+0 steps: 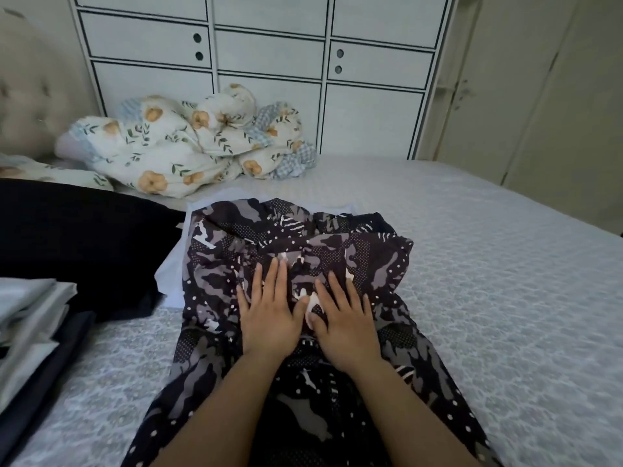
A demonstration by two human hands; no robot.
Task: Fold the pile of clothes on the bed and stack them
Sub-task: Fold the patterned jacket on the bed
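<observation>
A dark camouflage-patterned garment (377,271) with grey patches and white dots lies spread down the middle of the bed (505,298). My left hand (268,311) and my right hand (342,321) lie side by side on its middle, palms down, fingers straight, pressing the cloth flat. A white garment (172,274) lies under its far left part. A black garment (77,244) lies at the left. A stack of folded grey and dark clothes (30,335) sits at the near left edge.
A crumpled floral duvet (188,143) is bunched at the far side of the bed against a white cabinet (269,55). A tufted headboard (30,96) stands far left. The right half of the mattress shows bare quilted cover.
</observation>
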